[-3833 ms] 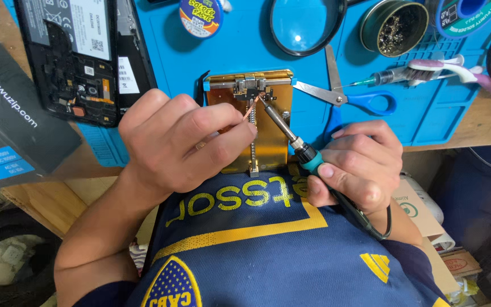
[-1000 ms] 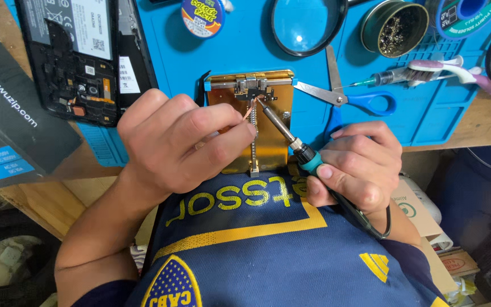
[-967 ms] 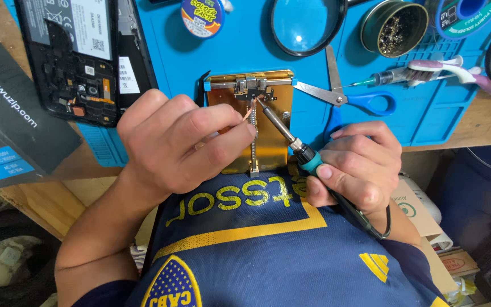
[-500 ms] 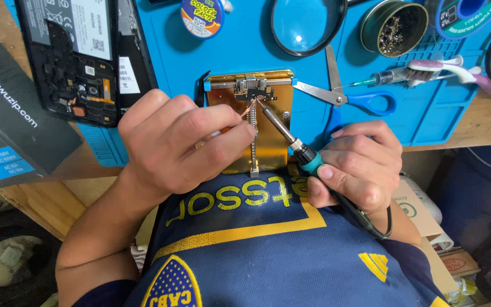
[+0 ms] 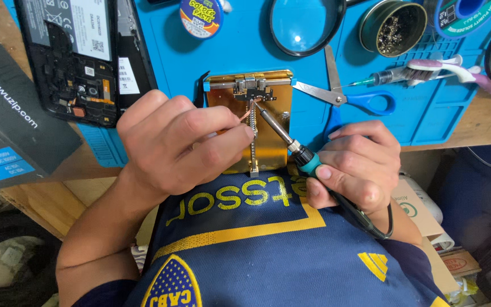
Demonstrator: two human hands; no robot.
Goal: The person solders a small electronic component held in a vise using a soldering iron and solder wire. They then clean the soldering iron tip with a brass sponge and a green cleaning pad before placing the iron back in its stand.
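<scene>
**Two hands closed over a gold board holder**

Head view: Two hands are seen low at the centre of the picture. The soldering iron is held in the right hand, whose fingers are clamped round its teal grip; its long axis runs from about four o'clock, at the hand, up to ten o'clock, where the tip is laid against the small circuit board at the top of the gold holder. The board therefore lies at ten to eleven o'clock from the right grip and at about one o'clock from the left hand. The left hand's fingers are curled shut, and a thin coppery strand is pinched at their tips and led toward the iron's tip. The left fingertips are nearer to the board than the right hand, which is kept back along the iron's shaft. Whether the strand touches the tip cannot be told.

Around the holder, on the blue mat, scissors are seen at three o'clock, a magnifying glass at twelve, and an opened phone at ten.
</scene>
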